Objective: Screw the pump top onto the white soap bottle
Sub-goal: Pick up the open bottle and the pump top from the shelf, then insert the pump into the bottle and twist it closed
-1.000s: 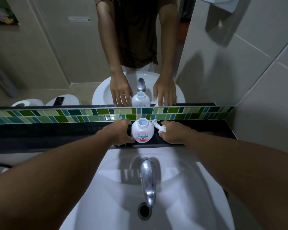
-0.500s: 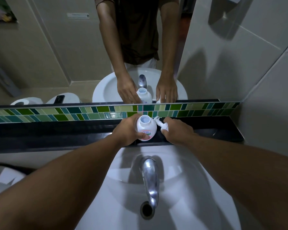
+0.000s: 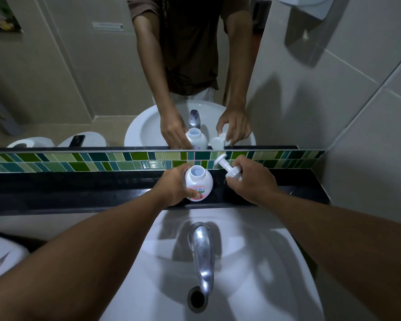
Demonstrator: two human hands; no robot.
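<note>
The white soap bottle (image 3: pixel 199 183) stands upright on the black ledge (image 3: pixel 79 188) behind the sink, its neck open and uncapped. My left hand (image 3: pixel 175 187) wraps its left side, thumb across the pink label. My right hand (image 3: pixel 250 181) holds the white pump top (image 3: pixel 228 167) by its collar, tilted, with the round pump head pointing up and left toward the tiled strip. The pump top is just to the right of the bottle and apart from it.
A white sink (image 3: pixel 252 262) with a chrome tap (image 3: pixel 203 253) lies below the ledge. A green tile strip (image 3: pixel 102 161) and a mirror (image 3: pixel 79 77) rise behind it. A tiled wall (image 3: pixel 368 135) closes the right side. A white fixture (image 3: pixel 0 258) shows at lower left.
My left hand closed around the bottle. My right hand lifted the pump top off the ledge and drew it slightly away to the right, tilting its head up.
</note>
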